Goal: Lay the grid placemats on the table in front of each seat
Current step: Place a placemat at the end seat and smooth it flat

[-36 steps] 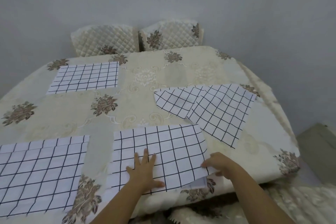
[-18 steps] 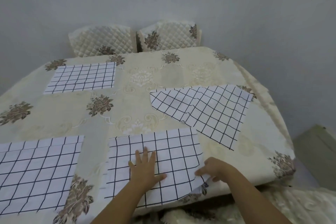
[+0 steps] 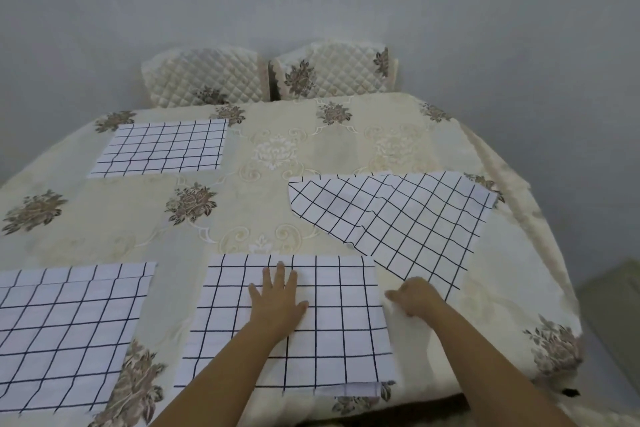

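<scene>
Lying square to the near edge of the tabletop (image 3: 311, 156), the near placemat (image 3: 332, 329) ran its long axis left to right. The left hand (image 3: 277, 302) lay flat on its middle, fingers spread wide. The right hand (image 3: 415, 298) was curled at its right edge, apparently pinching the cloth; the grip could not be confirmed. The skewed placemat (image 3: 408, 218) sat diagonally just beyond, one corner pointing toward the right hand.

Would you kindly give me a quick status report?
Left hand flat on near placemat. Right hand at its right edge. Skewed placemat overlaps its far right corner.
</scene>
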A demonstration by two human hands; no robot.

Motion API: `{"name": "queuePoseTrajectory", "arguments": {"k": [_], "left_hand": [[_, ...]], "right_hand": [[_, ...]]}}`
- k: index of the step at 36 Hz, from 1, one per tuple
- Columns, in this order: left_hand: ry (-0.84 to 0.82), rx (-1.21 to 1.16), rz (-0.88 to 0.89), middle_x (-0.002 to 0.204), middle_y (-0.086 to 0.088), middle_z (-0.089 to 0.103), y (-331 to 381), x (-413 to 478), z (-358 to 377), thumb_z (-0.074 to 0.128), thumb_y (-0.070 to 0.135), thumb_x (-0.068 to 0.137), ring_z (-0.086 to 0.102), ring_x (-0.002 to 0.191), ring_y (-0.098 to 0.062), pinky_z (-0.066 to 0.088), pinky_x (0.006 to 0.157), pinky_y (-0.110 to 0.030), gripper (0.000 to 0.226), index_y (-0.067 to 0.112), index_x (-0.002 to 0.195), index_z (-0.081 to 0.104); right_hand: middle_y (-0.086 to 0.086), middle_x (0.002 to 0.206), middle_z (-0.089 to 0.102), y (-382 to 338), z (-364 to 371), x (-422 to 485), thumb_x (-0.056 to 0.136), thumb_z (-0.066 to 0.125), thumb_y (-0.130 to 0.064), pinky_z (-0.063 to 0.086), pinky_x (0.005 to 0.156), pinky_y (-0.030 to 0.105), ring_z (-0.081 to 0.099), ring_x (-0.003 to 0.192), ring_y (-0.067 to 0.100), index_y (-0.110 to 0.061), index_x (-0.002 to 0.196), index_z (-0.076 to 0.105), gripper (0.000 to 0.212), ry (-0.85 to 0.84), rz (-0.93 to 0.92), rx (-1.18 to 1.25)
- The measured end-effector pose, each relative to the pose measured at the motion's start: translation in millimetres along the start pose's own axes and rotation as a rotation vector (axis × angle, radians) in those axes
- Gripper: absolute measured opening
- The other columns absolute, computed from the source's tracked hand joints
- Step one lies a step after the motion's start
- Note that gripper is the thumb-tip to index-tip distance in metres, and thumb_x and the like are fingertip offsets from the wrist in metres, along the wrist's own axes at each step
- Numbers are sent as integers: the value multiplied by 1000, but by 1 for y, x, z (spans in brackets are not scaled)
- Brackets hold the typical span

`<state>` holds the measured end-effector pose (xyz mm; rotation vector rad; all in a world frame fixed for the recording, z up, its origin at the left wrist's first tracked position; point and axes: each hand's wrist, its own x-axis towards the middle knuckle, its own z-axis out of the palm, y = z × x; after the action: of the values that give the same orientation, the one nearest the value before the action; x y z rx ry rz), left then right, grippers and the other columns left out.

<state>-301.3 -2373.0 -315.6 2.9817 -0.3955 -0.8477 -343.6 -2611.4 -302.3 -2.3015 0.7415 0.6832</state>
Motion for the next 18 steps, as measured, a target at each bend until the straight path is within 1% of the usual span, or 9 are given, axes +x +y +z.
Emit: {"name": "queuePoseTrajectory", "arguments": {"k": [3,5,7,9,11,13,15,16,18], "left_hand": [[27,-46,22,159,-7,-9,12,7,-6,32,39,100,-8,146,-30,5,116,-51,61,16,150,7],[86,-145,54,159,-8,4,23,12,-10,34,33,100,5,146,-25,10,117,-43,55,14,149,17],[165,-356,77,154,-8,24,36,18,-14,39,26,99,24,141,-21,21,114,-31,48,12,144,30],[193,-587,57,145,-6,39,50,22,-20,42,21,98,38,131,-18,30,105,-24,43,11,139,39],[178,-761,27,138,-5,45,65,27,-26,44,17,97,45,124,-17,34,97,-20,39,11,135,44],[148,-919,-5,135,-5,49,78,33,-31,44,14,96,49,120,-17,38,97,-23,37,12,133,46],[132,-1066,-42,129,-3,52,89,39,-34,43,13,95,51,111,-16,42,93,-27,34,15,128,49],[125,-1119,-61,125,-2,53,94,42,-36,43,13,95,50,105,-15,42,89,-27,31,17,124,50],[123,-1157,-90,124,-2,54,102,49,-37,42,11,94,48,103,-13,40,89,-25,30,17,122,51]], "right_hand": [[1,67,43,-4,-12,12,88,56,-21,33,62,23,45,67,18,-10,72,44,24,100,-48,47],[2,69,40,-9,-16,21,87,56,-16,31,65,24,43,72,17,-12,73,44,19,130,-76,48],[2,70,41,-13,-17,30,86,55,-13,30,63,24,42,71,17,-14,68,42,22,139,-77,76],[1,70,44,-15,-17,36,86,53,-12,30,58,25,43,72,18,-15,64,41,25,132,-97,129],[-1,76,49,-17,-16,41,87,52,-12,33,55,23,48,76,19,-14,73,49,14,118,-127,169],[-2,84,53,-19,-14,42,88,50,-13,35,57,20,50,81,17,-14,85,53,4,116,-172,196],[-2,97,56,-20,-12,43,90,51,-15,38,63,20,51,87,14,-17,96,58,10,105,-231,214],[-2,104,56,-20,-10,43,90,51,-15,39,70,19,51,91,12,-17,104,61,17,100,-266,213],[-2,113,54,-22,-7,43,92,49,-12,38,81,18,52,101,11,-16,115,62,27,65,-347,161]]}}
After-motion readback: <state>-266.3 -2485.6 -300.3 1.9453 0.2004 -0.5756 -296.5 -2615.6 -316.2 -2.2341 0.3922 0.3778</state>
